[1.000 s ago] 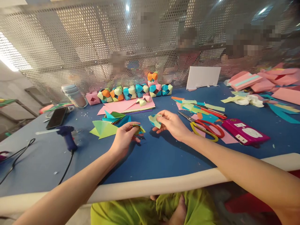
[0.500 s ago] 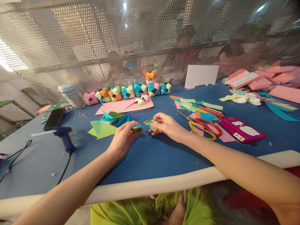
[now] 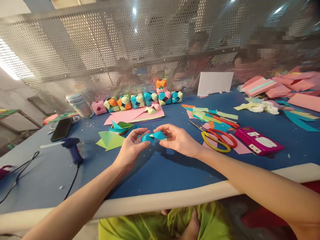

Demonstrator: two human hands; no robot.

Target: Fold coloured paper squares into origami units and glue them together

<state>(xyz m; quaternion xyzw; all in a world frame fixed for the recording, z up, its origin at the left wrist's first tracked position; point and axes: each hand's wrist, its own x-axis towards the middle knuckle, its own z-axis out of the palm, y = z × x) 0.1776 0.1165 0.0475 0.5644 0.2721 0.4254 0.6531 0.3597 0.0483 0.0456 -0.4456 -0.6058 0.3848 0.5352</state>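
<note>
Two blue folds, nose to nose between the hands

Watching from my far-off post, I take it from the left. A phone lies well out beyond the left forearm, and a dark blue glue gun is nearer on that side. Green paper sits just left of the left hand. I see that hand's thumb and fingers around a blue folded piece, partly hidden. Past both hands stands a row of paper balls. Between the hands, a second blue piece points its tip at the first; whether they touch, I cannot tell. The right hand grips this one between thumb and fingers. To its right I find scissors, then a magenta case.
</note>
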